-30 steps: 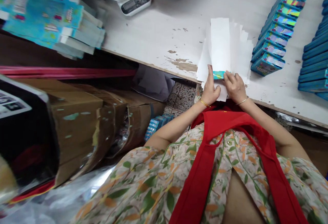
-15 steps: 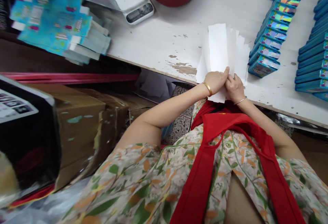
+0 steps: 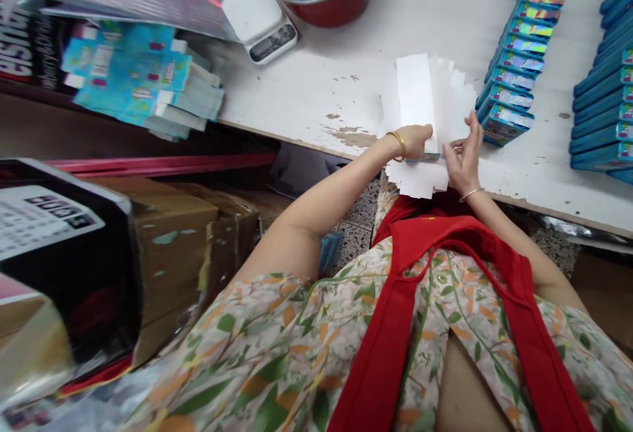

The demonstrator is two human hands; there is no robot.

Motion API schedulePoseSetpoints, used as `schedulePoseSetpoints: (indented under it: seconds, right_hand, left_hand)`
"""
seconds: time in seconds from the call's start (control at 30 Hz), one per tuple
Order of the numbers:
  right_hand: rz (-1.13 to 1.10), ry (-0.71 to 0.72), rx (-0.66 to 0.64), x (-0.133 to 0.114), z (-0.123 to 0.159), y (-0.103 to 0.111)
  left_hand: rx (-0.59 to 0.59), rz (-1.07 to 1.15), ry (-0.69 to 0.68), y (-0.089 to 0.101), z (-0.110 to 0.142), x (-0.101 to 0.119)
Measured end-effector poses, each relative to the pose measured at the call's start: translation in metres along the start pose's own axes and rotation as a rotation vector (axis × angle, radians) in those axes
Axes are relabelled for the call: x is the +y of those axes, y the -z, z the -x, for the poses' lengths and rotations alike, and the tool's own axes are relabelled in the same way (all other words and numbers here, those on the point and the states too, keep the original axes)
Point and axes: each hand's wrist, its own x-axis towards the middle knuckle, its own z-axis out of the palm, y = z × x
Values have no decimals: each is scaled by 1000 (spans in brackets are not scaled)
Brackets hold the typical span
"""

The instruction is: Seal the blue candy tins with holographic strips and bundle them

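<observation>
At the table's near edge lies a spread of flat carton blanks (image 3: 413, 86), white inner sides up. My left hand (image 3: 415, 140), with a gold bangle at the wrist, is closed on the top carton blank (image 3: 418, 180). A narrow blue printed strip shows on it just beside those fingers. My right hand (image 3: 463, 158) is at the right side of the blanks, fingers apart and bent, with its thumb side by the white card. Just beyond the right fingertips stands the nearest blue box (image 3: 507, 125) of a row.
More blue boxes (image 3: 601, 115) stand in a row at the right. A red pot (image 3: 329, 10) of blue-and-silver wrapped pieces and a white scale (image 3: 267, 23) are at the back. Printed blue carton blanks (image 3: 138, 79) lie at left, above cardboard boxes (image 3: 173, 254).
My right hand has opened and moved slightly right and away from the left hand. The near part of the blank now lies spread wider, with a blue strip showing. The view has shifted slightly.
</observation>
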Motion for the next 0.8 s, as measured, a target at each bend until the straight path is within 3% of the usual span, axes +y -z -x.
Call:
schedulePoseSetpoints:
  seconds: [0.1,0.2,0.27,0.33,0.43,0.47,0.57,0.63,0.8]
  right_hand:
    - [-14,-122,17,14,-25,3]
    - [32,-63,-161,9,-45,18]
    - [156,-13,-309,-7,-49,35]
    - [305,35,-433,-27,-47,51]
    - [438,152,-551,-50,-36,65]
    - [459,188,-578,-54,-31,66]
    - [502,231,-626,-58,-19,62]
    - [503,224,-607,-57,-15,58]
    - [475,81,-582,-61,-23,56]
  left_hand:
    - [72,-60,-25,-10,6,16]
    - [59,8,-176,-18,21,32]
    - [92,85,-288,-16,32,29]
    - [238,147,-320,-9,39,11]
    - [523,125,-262,-1,35,-40]
    - [559,80,-259,-2,31,-59]
    - [426,-47,-323,-16,18,-104]
    - [331,-88,-382,-29,14,-118]
    - [362,-142,-411,-43,18,-116]
